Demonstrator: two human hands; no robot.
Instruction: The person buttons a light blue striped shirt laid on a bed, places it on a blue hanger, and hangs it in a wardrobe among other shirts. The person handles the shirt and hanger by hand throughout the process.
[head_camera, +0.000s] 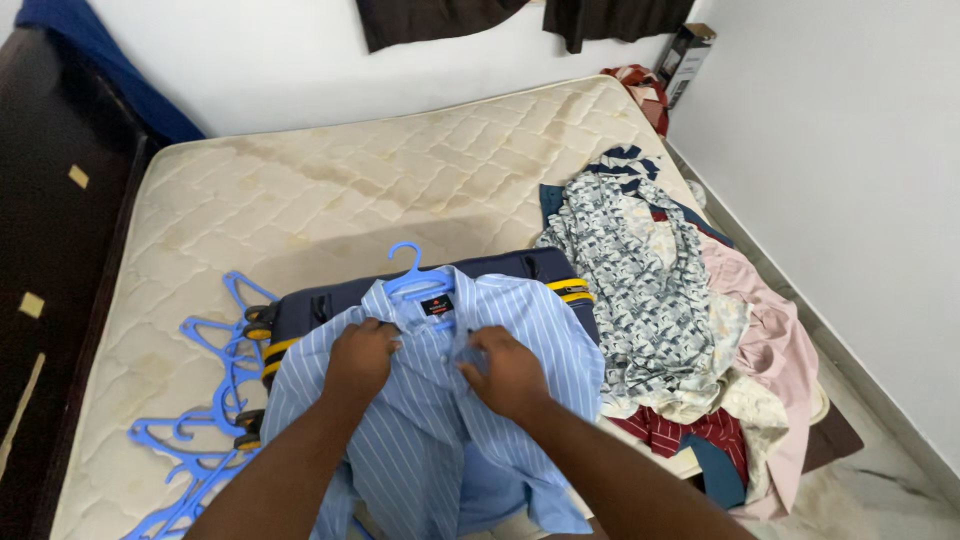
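Both hands, left hand (362, 357) and right hand (510, 372), grip the striped shirt (430, 420) beneath them.

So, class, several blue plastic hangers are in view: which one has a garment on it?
The hanger inside the light blue striped shirt, its hook above the collar. The other hangers lie bare on the mattress at left.

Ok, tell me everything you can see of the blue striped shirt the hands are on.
The light blue striped shirt is a collared button-up of thin woven-looking cloth with fine white stripes and a dark label inside the neck. It hangs on a blue plastic hanger whose hook sticks out above the collar. It lies front up, spread over a dark navy suitcase on the mattress. The left hand and right hand both grip the placket just below the collar. Its lower part drapes toward the person, creased.
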